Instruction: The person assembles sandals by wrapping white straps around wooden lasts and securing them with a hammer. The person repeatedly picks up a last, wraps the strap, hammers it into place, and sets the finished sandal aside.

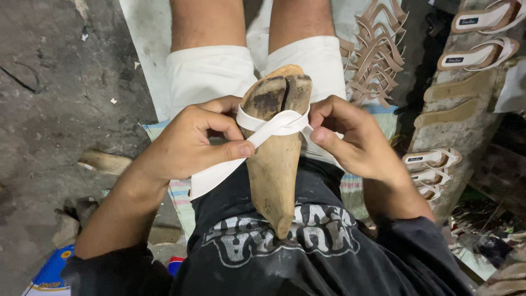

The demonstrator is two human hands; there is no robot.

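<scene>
While the wooden shoe last (274, 164) lies rigid on the lap, left hand (189, 142) and right hand (350, 140) each pinch the soft white strap (274, 127) crossing its toe; probably light, limp.

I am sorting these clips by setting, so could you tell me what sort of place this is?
Probably a small sandal-making workshop: the hands wrap a white strap over a wooden shoe last, with cut strap pieces and finished sandals lying alongside.
</scene>
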